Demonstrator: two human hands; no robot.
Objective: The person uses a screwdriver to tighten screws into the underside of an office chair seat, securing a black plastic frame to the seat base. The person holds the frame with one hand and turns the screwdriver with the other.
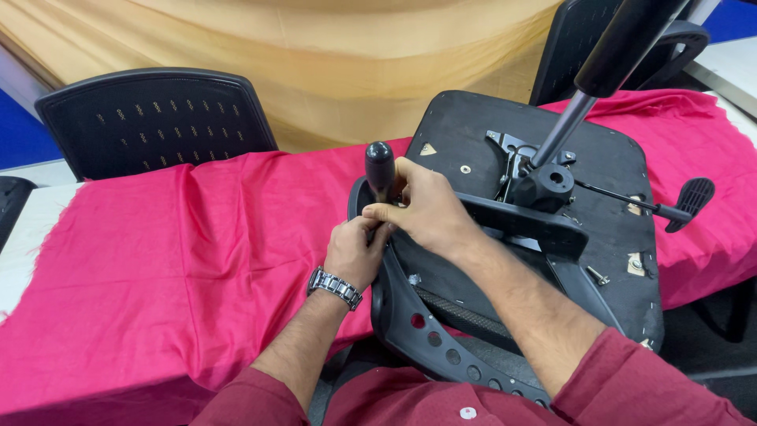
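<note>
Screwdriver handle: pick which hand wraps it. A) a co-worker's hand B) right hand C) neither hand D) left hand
B: the right hand closes its fingers around the black screwdriver handle, while the left hand sits lower against the armrest.

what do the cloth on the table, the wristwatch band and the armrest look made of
Cloth: woven fabric, matte pink-red, with creases and a frayed edge. Wristwatch band: probably polished metal, silvery links catching light. Armrest: likely moulded plastic, dull black, with a row of round holes.

Red cloth — black chair behind
</note>
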